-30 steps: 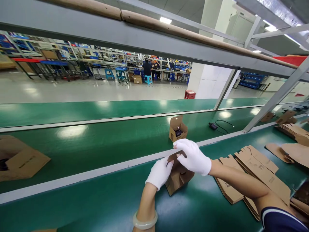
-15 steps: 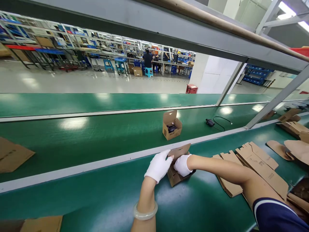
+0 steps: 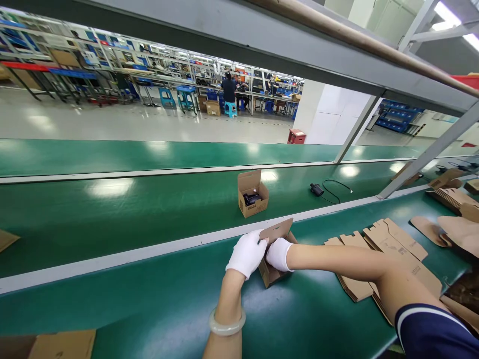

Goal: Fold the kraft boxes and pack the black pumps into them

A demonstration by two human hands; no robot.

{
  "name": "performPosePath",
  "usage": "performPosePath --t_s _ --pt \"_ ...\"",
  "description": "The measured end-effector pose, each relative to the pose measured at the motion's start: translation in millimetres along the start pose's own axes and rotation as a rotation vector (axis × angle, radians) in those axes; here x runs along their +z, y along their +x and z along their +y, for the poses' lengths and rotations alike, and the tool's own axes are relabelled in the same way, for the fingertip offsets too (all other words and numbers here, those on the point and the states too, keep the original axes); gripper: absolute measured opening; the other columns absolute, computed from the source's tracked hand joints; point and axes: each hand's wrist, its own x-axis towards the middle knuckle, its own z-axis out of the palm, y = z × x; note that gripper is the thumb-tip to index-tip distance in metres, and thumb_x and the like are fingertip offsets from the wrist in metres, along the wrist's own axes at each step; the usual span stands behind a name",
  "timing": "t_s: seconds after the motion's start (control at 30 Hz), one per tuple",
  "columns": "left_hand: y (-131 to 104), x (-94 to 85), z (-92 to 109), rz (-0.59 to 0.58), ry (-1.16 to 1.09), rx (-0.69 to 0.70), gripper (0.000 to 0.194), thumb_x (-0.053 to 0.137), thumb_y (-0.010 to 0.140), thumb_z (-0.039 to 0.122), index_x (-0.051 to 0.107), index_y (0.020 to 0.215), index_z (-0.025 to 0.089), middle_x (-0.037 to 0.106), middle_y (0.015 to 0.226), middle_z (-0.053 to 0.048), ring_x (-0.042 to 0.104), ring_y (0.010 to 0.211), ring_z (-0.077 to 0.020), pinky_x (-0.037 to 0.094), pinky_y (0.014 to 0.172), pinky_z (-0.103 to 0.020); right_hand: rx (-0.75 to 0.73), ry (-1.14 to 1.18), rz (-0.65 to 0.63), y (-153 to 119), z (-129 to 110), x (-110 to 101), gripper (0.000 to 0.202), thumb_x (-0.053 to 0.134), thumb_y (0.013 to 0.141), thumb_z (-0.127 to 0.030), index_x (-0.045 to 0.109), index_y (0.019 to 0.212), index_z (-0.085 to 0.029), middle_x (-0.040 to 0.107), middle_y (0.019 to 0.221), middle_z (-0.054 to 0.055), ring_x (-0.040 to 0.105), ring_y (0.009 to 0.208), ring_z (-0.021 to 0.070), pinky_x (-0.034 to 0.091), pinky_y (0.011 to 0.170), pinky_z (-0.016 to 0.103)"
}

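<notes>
Open box [image 3: 274, 278] on bench [image 3: 168, 304], at L hand [image 3: 245, 255], which pinches lid flap [image 3: 277, 230]; R hand [image 3: 280, 255] inside, fingers hidden, grip can't tell. Box prob. light, semi-stiff, crushable: hold by side walls [image 3: 265, 273], nr. corners

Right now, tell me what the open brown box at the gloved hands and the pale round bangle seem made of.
Open brown box: matt, seemingly cardboard, from its thin straight-cut edges. Pale round bangle: smooth, glossy, perhaps stone or plastic; its sheen fits either.
</notes>
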Motion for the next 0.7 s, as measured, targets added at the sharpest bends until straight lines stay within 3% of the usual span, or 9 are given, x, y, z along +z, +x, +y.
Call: performPosePath --t_s 0.1,0.2,0.3,0.4,0.47,0.57,0.63,0.7 --pt "-2 -1.3 3 0.003 0.002 0.017 0.028 0.047 0.084 0.024 0.068 0.102 0.017 0.069 0.106 -0.012 0.062 0.1 -0.0282 0.046 0.086 -0.036 -0.031 -0.01 -0.064 -8 3 -9 0.037 0.074 0.063 -0.01 0.068 0.099 -0.009 0.067 0.099 0.019 0.063 0.092 0.0345 0.051 0.079 0.047" --pt "-4 -5.6 1 0.036 -0.01 0.017 0.029 0.047 0.084 0.022 0.068 0.102 0.014 0.069 0.105 -0.014 0.062 0.101 -0.0299 0.045 0.089 -0.04 -0.067 0.007 -0.006 -33 11 -26 0.034 0.062 0.08 -0.021 0.063 0.113 -0.015 0.067 0.102 0.014 0.065 0.085 0.0285 0.052 0.074 0.041" --pt "-3 -13.2 -8 0.101 -0.05 -0.001 0.03 0.047 0.084 0.022 0.065 0.107 0.014 0.067 0.11 -0.013 0.06 0.106 -0.0277 0.044 0.093 -0.039 -0.162 0.131 0.221 -74 26 -42 0.03 0.048 0.091 -0.026 0.06 0.117 -0.021 0.067 0.106 0.007 0.064 0.088 0.0229 0.05 0.079 0.035" --pt "-1 -20.4 -17 0.21 -0.211 -0.037 0.033 0.05 0.086 0.031 0.06 0.113 0.015 0.065 0.116 -0.011 0.06 0.107 -0.024 0.046 0.093 -0.035 -0.222 0.346 0.474 -110 54 -51 0.029 0.042 0.094 -0.026 0.063 0.113 -0.023 0.066 0.109 0.001 0.062 0.096 0.0177 0.045 0.088 0.028" --pt "-3 -23.4 -18 0.379 -0.362 -0.036 0.036 0.056 0.084 0.037 0.058 0.113 0.016 0.063 0.119 -0.01 0.059 0.11 -0.0244 0.046 0.095 -0.036 -0.022 0.407 0.567 -119 84 -51 0.03 0.04 0.095 -0.027 0.065 0.111 -0.024 0.065 0.111 -0.001 0.06 0.1 0.0164 0.043 0.092 0.026" --pt "-14 -25.0 -8 0.682 -0.482 0.032 0.034 0.06 0.083 0.039 0.061 0.111 0.019 0.062 0.119 -0.009 0.055 0.115 -0.0252 0.043 0.099 -0.038 0.485 0.41 0.601 -109 139 -41 0.03 0.041 0.095 -0.032 0.062 0.114 -0.025 0.063 0.115 0.002 0.058 0.104 0.0218 0.043 0.091 0.032" --pt "-26 -25.1 4 0.802 -0.538 0.087 0.029 0.059 0.085 0.037 0.063 0.107 0.02 0.064 0.114 -0.008 0.059 0.109 -0.0238 0.045 0.096 -0.036 0.695 0.415 0.573 -94 176 -29 0.032 0.044 0.095 -0.035 0.058 0.119 -0.02 0.06 0.119 0.009 0.057 0.104 0.0271 0.044 0.089 0.039" --pt "-38 -23.7 18 0.841 -0.589 0.158 0.023 0.058 0.086 0.034 0.066 0.102 0.02 0.066 0.11 -0.007 0.061 0.103 -0.0219 0.047 0.093 -0.033 0.839 0.446 0.511 -79 207 -16 0.036 0.051 0.093 -0.038 0.056 0.119 -0.014 0.059 0.115 0.013 0.058 0.1 0.0276 0.045 0.086 0.043"
